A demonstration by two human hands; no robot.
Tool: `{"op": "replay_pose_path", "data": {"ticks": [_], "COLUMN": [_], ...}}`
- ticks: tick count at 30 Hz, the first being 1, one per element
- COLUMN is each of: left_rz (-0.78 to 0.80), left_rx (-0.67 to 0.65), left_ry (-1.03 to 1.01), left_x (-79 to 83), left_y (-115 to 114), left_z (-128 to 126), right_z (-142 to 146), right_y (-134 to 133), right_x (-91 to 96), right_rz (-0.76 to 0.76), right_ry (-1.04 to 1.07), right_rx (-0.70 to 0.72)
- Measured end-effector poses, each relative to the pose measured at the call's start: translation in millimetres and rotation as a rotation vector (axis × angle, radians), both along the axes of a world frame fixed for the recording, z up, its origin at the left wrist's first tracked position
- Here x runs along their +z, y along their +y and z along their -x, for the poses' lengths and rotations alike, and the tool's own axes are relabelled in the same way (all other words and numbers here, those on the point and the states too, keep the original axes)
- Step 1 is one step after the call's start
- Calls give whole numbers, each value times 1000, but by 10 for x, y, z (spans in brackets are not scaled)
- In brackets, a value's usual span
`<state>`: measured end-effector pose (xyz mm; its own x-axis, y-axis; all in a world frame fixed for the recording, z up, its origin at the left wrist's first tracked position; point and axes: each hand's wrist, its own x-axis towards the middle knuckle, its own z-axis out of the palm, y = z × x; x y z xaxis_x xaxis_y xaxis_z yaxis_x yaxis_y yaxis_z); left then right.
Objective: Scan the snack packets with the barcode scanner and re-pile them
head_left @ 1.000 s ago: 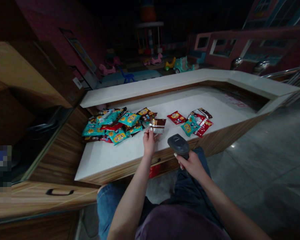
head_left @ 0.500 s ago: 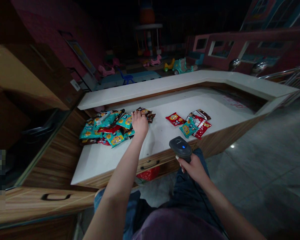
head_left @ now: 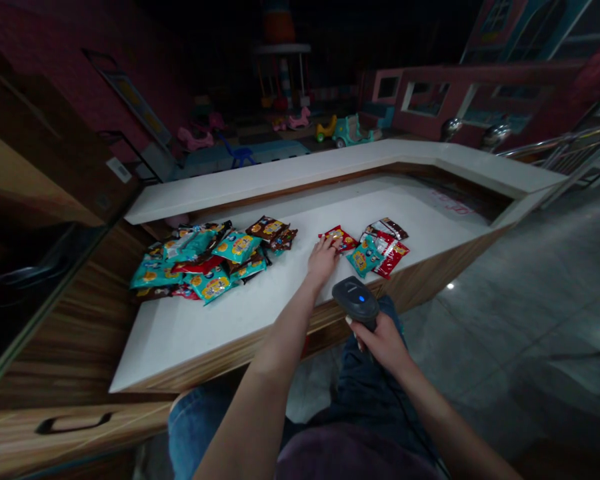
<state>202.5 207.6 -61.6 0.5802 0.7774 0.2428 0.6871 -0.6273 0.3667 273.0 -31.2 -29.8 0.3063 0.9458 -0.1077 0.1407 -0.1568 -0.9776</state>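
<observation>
My left hand [head_left: 324, 259] lies over the near left edge of a red snack packet [head_left: 344, 239], its fingers stretched out onto the wrapper. The fingertips are partly lost against the packet. In my right hand [head_left: 383, 340] is a dark grey barcode scanner [head_left: 356, 297], its handle wrapped by the fingers and a blue light lit on top. Just beyond the scanner lies a small group with a teal packet [head_left: 365, 257], a red packet [head_left: 393, 255] and a brown one [head_left: 391, 228]. A larger heap of teal, red and brown packets [head_left: 215, 285] sits on the left.
The white countertop [head_left: 180, 340] has a raised white ledge [head_left: 280, 175] along its far side. A cardboard box [head_left: 95, 173] stands at the left, above a wooden drawer with a black handle [head_left: 73, 423]. A cable runs down from the scanner. Play vehicles stand beyond the ledge.
My left hand has moved right, from the brown packets at the heap's edge to the single red packet. The scanner stays in my right hand. The view has shifted slightly.
</observation>
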Motion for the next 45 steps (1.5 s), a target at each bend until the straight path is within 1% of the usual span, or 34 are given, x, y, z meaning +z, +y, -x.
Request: {"op": "replay_pose_path", "data": {"ticks": [3,5,7,9,11,13,15,17,20,27,32,36,41,43,45], "left_rz": [20,56,135,277,471,652,760,793,791,763,681,659,669,613,481], "left_rx": [47,80,137,209,243,249,266,281,257,210,215,228,216,223,266], "left_ry": [-123,-304,-556,-842,-1094,-1257,-1332,-1381,-1442,-1451,-1378,-1342,-1328,-1308,-1267], "left_x": [5,12,4,-24,-64,-107,-140,-162,-182,-224,-239,-240,-244,-214,-123], "left_y": [61,64,22,-68,-199,-348,-487,-591,-662,-660,-675,-674,-688,-722,-758], "left_z": [0,69,187,347,539,743,930,1069,1160,1128,1127,1140,1116,1108,1139], "right_z": [-20,-34,-41,-36,-20,9,49,96,169,279,297,294,284,273,254], "right_y": [-13,-10,4,27,55,85,112,133,153,232,292,291,259,237,210], "right_x": [-15,-41,-67,-83,-91,-95,-97,-90,-46,116,189,209,168,140,108], "right_rz": [-2,4,12,11,5,0,-6,-18,-40,-82,-105,-104,-102,-100,-93], "right_ry": [-2,-6,-11,-13,-7,-6,-3,2,-6,-63,-99,-108,-83,-67,-49], "right_rx": [-14,-18,-12,0,8,19,30,43,62,94,86,95,85,78,65]}}
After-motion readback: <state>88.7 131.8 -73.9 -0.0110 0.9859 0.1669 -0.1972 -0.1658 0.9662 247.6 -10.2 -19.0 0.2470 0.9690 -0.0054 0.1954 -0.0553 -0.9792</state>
